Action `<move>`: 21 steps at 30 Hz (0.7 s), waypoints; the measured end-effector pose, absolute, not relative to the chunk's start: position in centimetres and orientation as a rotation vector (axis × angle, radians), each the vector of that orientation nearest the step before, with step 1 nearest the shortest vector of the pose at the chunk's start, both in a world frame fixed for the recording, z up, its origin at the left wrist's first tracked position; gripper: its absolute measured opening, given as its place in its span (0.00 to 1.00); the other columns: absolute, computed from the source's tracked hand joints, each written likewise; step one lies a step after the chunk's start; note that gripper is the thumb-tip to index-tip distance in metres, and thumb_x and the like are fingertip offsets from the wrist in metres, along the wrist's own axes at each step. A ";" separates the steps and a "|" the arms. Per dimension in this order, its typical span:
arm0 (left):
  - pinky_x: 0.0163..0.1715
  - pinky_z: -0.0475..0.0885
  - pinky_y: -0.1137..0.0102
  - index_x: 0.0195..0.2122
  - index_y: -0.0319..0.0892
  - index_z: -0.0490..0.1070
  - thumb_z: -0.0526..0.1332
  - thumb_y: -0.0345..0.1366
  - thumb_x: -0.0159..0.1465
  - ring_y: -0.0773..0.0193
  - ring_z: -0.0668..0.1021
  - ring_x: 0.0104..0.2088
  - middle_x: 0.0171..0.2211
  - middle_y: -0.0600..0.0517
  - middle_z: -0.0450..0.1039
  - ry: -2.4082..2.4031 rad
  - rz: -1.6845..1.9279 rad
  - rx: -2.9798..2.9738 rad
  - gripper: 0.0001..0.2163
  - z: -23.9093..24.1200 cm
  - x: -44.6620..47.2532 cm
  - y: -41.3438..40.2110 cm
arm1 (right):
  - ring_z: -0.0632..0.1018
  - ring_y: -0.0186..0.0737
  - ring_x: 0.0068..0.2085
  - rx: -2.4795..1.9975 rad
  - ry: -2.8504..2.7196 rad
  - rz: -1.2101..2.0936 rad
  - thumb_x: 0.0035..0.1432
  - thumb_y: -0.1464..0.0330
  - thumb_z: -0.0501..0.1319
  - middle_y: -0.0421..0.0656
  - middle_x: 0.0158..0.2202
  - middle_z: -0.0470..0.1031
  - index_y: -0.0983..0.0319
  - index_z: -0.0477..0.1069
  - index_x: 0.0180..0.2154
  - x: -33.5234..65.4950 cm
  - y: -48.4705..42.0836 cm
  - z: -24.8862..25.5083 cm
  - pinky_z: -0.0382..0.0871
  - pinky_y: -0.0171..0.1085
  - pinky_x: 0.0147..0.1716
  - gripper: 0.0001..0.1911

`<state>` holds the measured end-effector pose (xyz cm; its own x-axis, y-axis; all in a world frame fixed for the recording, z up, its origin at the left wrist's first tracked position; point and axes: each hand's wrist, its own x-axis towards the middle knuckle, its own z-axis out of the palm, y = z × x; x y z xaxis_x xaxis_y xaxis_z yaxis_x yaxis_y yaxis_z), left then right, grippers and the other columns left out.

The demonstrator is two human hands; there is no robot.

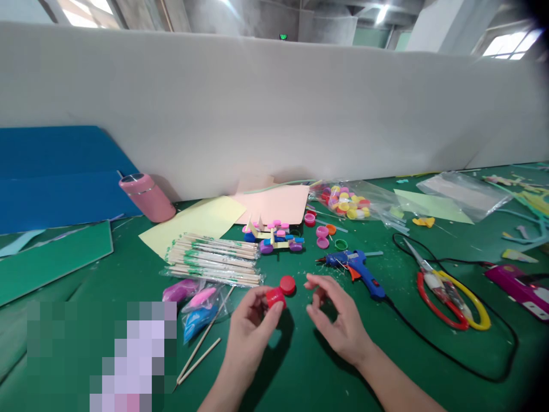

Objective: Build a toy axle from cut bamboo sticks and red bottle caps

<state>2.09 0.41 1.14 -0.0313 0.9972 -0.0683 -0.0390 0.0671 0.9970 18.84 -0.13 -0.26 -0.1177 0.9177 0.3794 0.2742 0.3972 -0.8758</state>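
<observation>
My left hand [251, 326] pinches a red bottle cap [275, 298] between thumb and fingers, just above the green table [300, 366]. A second red cap [287, 284] lies on the table right behind it. My right hand [337, 317] hovers beside them with fingers loosely curled and apart, holding nothing. A blue glue gun [358, 269] lies just beyond the right hand. Two small toy cars [277, 236] made of sticks and coloured caps stand further back.
Wrapped chopsticks [214, 260] and loose wooden sticks [201, 352] lie at left, with a pink bottle [148, 197] and blue board [55, 177] behind. A bag of coloured caps [347, 201], loose caps [322, 232], red-and-yellow scissors [446, 292] and a black cord [450, 357] are at right. A white wall runs along the back.
</observation>
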 end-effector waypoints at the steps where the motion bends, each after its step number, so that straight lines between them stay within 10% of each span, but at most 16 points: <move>1: 0.26 0.66 0.76 0.32 0.40 0.69 0.63 0.36 0.52 0.68 0.71 0.26 0.25 0.54 0.71 1.283 1.252 1.104 0.08 1.1 1.9 0.4 | 0.69 0.35 0.30 -1.117 -1.601 0.759 0.55 0.72 0.55 0.45 0.40 0.67 0.59 0.62 0.49 19.0 0.0 -0.4 0.68 0.37 0.34 0.18; 21: 0.30 0.70 0.69 0.36 0.41 0.65 0.61 0.33 0.51 0.62 0.74 0.30 0.30 0.52 0.69 1.505 1.350 1.462 0.11 -0.9 1.3 -0.5 | 0.69 0.46 0.46 -1.442 -1.987 0.644 0.51 0.70 0.59 0.47 0.46 0.67 0.58 0.65 0.49 16.0 3.1 -0.8 0.64 0.44 0.45 0.21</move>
<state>1.34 -0.45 -0.87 -0.1802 0.9617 0.2068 0.3096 -0.1441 0.9399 16.04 3.15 -0.80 -0.2345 0.9549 0.1819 0.6668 0.2942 -0.6847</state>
